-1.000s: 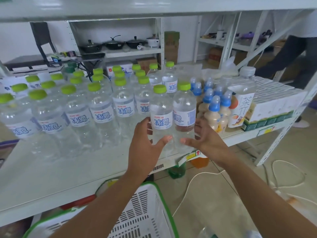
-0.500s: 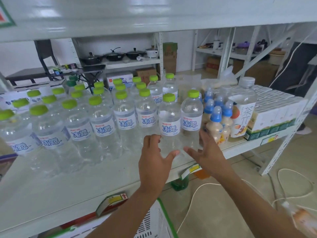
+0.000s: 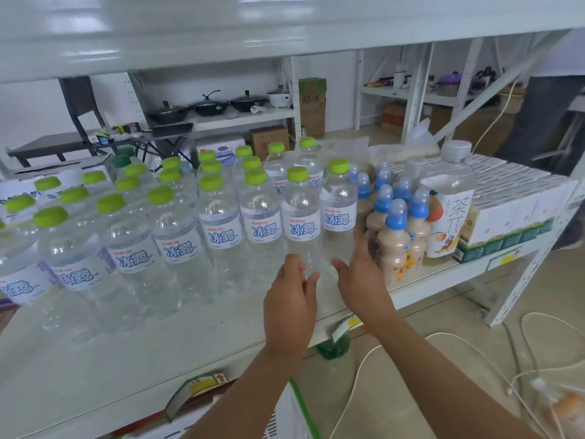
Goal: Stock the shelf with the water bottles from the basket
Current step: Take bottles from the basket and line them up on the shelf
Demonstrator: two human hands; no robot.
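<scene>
Nudge the two water bottles (image 3: 300, 226) at frame centre flush into the shelf (image 3: 126, 359) row, left hand (image 3: 291, 302) and right hand (image 3: 361, 280) spread, gripping nothing; spare the blue-capped bottles (image 3: 392, 239) just right.

Bright, even light; edges warped, perhaps blurred.

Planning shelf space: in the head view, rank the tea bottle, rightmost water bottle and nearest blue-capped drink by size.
Largest: tea bottle, the widest.
Then water bottle, similar height.
Smallest: blue-capped drink.
</scene>
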